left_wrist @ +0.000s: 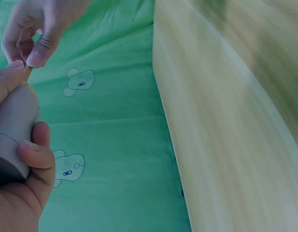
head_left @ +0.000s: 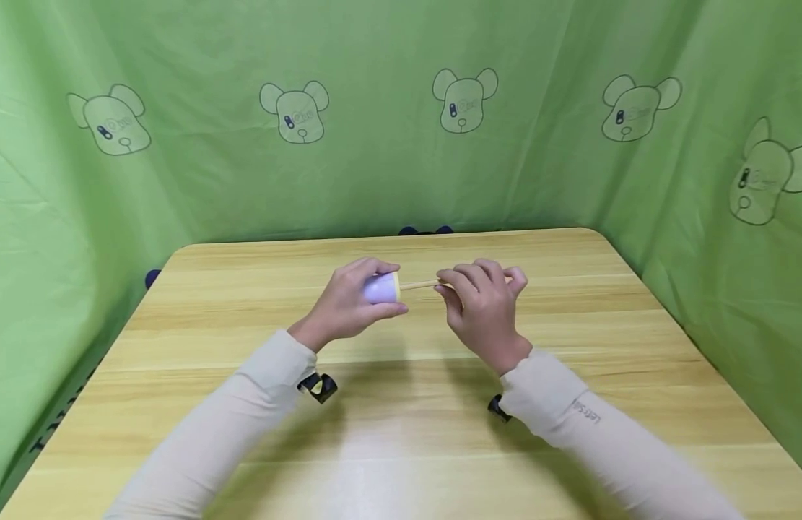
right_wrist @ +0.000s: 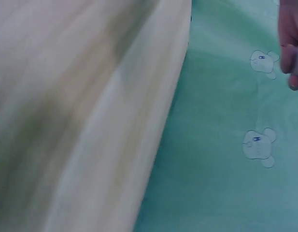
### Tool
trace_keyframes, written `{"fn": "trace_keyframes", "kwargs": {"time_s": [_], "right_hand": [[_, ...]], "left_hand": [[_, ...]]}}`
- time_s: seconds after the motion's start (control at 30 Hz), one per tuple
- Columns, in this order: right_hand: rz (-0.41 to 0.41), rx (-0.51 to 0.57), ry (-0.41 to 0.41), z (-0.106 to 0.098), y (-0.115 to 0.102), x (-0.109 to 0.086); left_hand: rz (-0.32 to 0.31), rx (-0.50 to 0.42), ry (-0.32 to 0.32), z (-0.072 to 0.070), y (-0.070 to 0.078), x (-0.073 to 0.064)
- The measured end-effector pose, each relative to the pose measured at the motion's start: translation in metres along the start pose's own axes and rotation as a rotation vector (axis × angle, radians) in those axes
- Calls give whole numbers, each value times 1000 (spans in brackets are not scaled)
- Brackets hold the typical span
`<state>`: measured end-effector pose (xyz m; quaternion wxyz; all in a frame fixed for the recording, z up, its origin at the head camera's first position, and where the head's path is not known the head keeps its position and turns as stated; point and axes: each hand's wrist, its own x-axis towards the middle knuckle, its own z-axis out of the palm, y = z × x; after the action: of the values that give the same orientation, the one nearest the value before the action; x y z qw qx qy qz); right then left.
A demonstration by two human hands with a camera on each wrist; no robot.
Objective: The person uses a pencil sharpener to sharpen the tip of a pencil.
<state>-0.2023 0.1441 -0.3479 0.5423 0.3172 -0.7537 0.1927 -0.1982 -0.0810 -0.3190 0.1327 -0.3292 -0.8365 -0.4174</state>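
Observation:
A small lilac pencil sharpener (head_left: pixel 381 287) with a yellow rim lies sideways in my left hand (head_left: pixel 351 300), gripped between thumb and fingers above the table. From its yellow end a thin light-wood pencil (head_left: pixel 419 284) runs to the right. My right hand (head_left: pixel 481 307) pinches this pencil between thumb and fingertips, and its far end is hidden behind the fingers. In the left wrist view, the sharpener (left_wrist: pixel 16 116) shows a seam around its body and a dark base. Only part of the left hand (right_wrist: pixel 290 41) shows at the edge of the right wrist view.
Below both hands is a light wood table (head_left: pixel 401 433) with rounded far corners. Green curtains (head_left: pixel 388 166) printed with bear heads hang behind it and at both sides. Each wrist carries a black device, such as the left wrist camera (head_left: pixel 319 387).

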Motion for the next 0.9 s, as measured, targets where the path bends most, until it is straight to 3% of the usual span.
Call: {"fn": "trace_keyframes", "kwargs": {"time_s": [0.17, 0.57, 0.7, 0.9], "right_hand": [[-37, 36, 113, 15, 2, -12], [-134, 39, 212, 25, 5, -17], [-136, 65, 219, 27, 4, -14], [-144, 42, 162, 23, 3, -10]], "left_hand": [[-32, -24, -26, -3, 4, 2], [-186, -136, -131, -9, 5, 0], [-196, -149, -149, -10, 6, 1], [-191, -137, -161, -8, 5, 1]]}}
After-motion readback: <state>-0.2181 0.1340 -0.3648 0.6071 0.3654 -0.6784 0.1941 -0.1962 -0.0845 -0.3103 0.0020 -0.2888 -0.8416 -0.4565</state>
